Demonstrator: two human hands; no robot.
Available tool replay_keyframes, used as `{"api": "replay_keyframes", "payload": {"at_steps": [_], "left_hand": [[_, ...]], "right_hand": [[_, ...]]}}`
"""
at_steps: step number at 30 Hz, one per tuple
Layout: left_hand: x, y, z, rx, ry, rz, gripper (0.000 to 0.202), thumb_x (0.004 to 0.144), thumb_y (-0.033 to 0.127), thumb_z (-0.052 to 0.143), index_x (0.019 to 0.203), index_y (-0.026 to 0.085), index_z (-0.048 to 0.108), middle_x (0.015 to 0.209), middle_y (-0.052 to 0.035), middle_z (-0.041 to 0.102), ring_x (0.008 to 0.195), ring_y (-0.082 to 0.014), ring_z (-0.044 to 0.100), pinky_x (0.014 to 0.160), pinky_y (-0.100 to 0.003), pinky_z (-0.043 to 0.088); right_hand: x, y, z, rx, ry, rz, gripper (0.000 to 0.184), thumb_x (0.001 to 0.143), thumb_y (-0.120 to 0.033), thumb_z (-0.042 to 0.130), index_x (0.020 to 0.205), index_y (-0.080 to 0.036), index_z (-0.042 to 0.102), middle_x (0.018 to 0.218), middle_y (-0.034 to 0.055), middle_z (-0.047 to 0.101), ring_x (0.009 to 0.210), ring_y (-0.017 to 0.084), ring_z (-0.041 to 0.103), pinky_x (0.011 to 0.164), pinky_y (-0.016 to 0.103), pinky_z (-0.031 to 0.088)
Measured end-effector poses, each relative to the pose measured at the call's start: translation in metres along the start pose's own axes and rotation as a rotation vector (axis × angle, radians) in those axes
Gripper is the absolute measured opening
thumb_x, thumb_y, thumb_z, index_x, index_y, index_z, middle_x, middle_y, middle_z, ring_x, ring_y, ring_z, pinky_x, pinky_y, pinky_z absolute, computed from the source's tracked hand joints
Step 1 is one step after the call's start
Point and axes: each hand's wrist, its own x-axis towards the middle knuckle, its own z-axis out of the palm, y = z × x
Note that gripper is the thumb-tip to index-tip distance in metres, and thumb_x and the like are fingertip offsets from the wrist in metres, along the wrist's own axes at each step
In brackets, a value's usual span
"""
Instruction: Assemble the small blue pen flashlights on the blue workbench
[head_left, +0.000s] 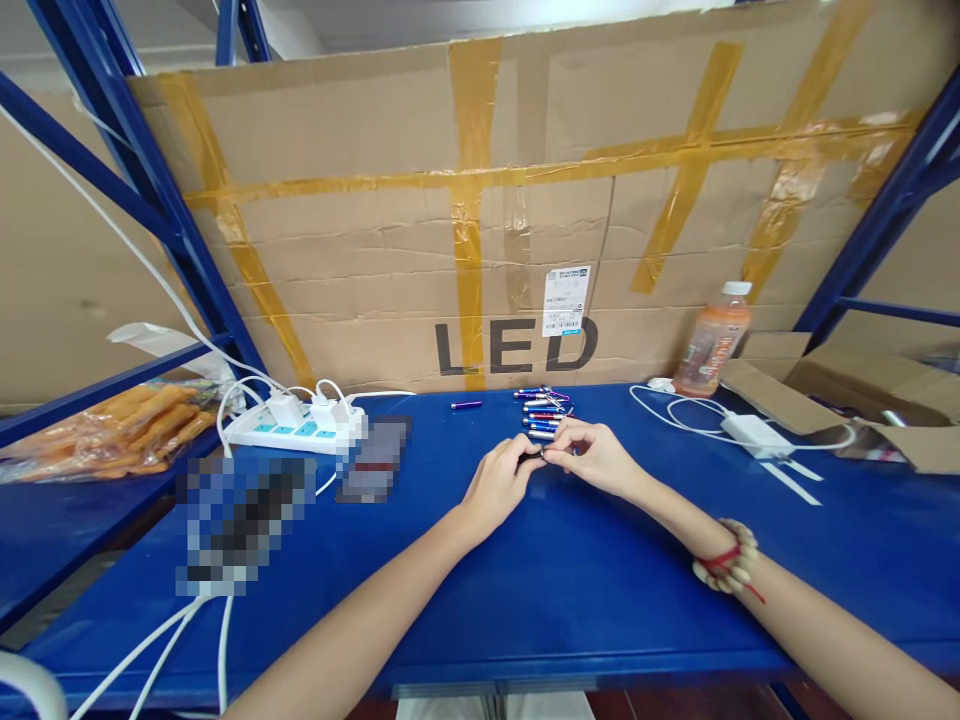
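Observation:
My left hand [501,482] and my right hand [589,455] meet over the blue table [525,580], fingertips pinched together on one small dark pen-like object [537,457] between them. Just behind my hands lies a cluster of several small blue and purple pens [544,412]. One more purple pen [466,405] lies alone to the left of the cluster. My right wrist wears a beaded bracelet with a red cord [726,564].
A white power strip [296,425] with plugged chargers sits at the left, cables trailing off the table front. An orange drink bottle [711,345], a white charger with cable [754,433] and an open cardboard box [862,400] stand at the right. A taped cardboard wall marked LED [517,345] backs the table.

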Motion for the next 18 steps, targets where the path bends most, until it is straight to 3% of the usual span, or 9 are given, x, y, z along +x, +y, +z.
{"api": "replay_keyframes", "payload": {"at_steps": [4, 8, 13, 18], "left_hand": [[0.002, 0.002, -0.001, -0.055, -0.001, -0.026, 0.007, 0.087, 0.024, 0.049, 0.09, 0.018, 0.052, 0.091, -0.0011, 0.062, 0.086, -0.0151, 0.057, 0.075, -0.024, 0.042], [0.004, 0.003, 0.0, -0.072, -0.005, -0.032, 0.025, 0.086, 0.022, 0.05, 0.111, 0.02, 0.052, 0.099, -0.0018, 0.064, 0.09, -0.0154, 0.059, 0.083, -0.026, 0.044], [0.005, 0.003, 0.001, -0.032, 0.003, 0.022, 0.028, 0.086, 0.021, 0.052, 0.114, 0.02, 0.057, 0.112, -0.0025, 0.061, 0.101, -0.0165, 0.057, 0.09, -0.028, 0.043], [0.001, 0.004, -0.001, 0.082, -0.011, 0.074, 0.023, 0.084, 0.018, 0.055, 0.105, 0.019, 0.065, 0.093, -0.0028, 0.066, 0.086, -0.0164, 0.057, 0.081, -0.029, 0.045]], "right_hand": [[0.002, 0.002, -0.003, 0.092, -0.034, 0.097, 0.039, 0.073, -0.051, 0.066, 0.066, -0.012, 0.066, 0.071, 0.0063, 0.054, 0.049, 0.01, 0.051, 0.044, 0.021, 0.043], [0.004, 0.001, -0.008, 0.138, -0.05, 0.139, 0.039, 0.071, -0.05, 0.068, 0.069, -0.011, 0.067, 0.075, 0.0061, 0.054, 0.048, 0.009, 0.052, 0.043, 0.02, 0.043], [0.004, 0.0, -0.013, 0.185, -0.114, 0.249, 0.041, 0.068, -0.051, 0.07, 0.074, -0.011, 0.069, 0.08, 0.0064, 0.056, 0.05, 0.009, 0.053, 0.039, 0.018, 0.039], [0.002, 0.004, -0.011, 0.231, -0.154, 0.325, 0.043, 0.055, -0.052, 0.078, 0.063, -0.011, 0.066, 0.065, 0.0034, 0.054, 0.048, 0.009, 0.05, 0.039, 0.017, 0.038]]}}
